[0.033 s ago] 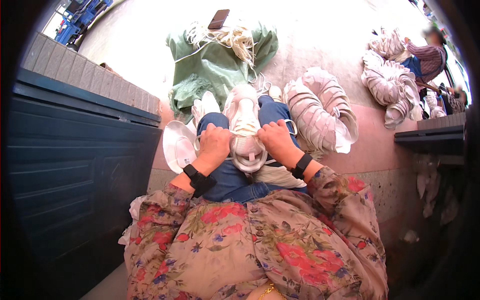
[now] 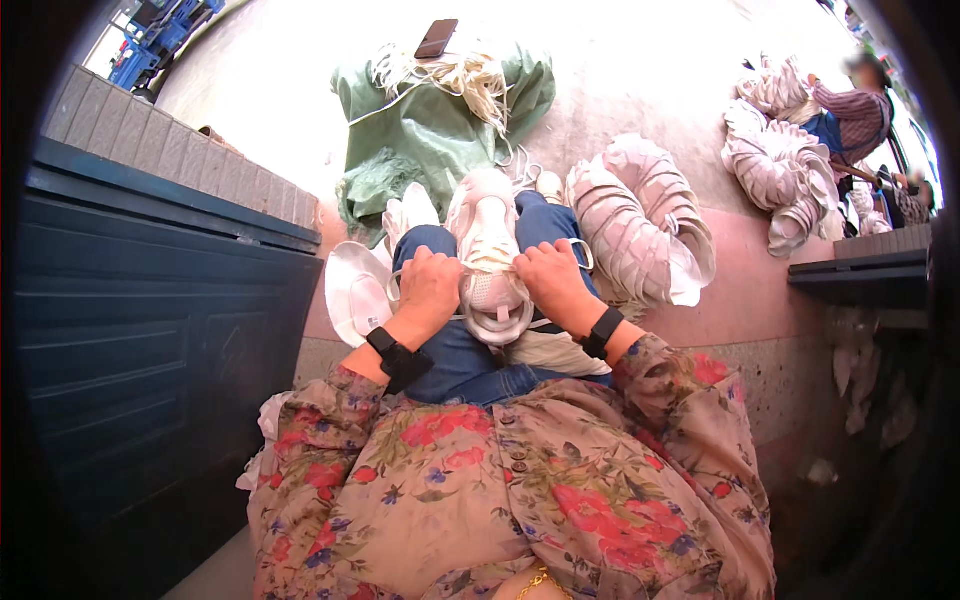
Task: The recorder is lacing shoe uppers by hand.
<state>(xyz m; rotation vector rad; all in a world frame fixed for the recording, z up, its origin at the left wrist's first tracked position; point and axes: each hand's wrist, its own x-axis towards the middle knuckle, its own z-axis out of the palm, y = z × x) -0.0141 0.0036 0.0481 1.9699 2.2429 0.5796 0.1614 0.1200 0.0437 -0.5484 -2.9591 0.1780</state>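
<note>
A pale white sneaker [image 2: 492, 215] rests between my knees, its toe pointing away and its padded opening toward me. Cream lace [image 2: 490, 266] crosses its upper just below the mesh tongue [image 2: 494, 292]. On the left side of the shoe, my left hand [image 2: 430, 287] is closed around one lace end. My right hand [image 2: 553, 284] grips the other end on the right side, knuckles up. Loose lace loops out past both hands. The fingertips are curled under and partly hidden.
Ahead, a green sack [image 2: 420, 140] bears a bundle of cream laces [image 2: 480, 88] and a phone [image 2: 437, 38]. Stacked pale shoe pieces [image 2: 640, 220] lie to my right, a white piece [image 2: 352, 290] to my left. A dark blue cabinet [image 2: 160, 340] stands at left. Another person [image 2: 850, 115] sits far right.
</note>
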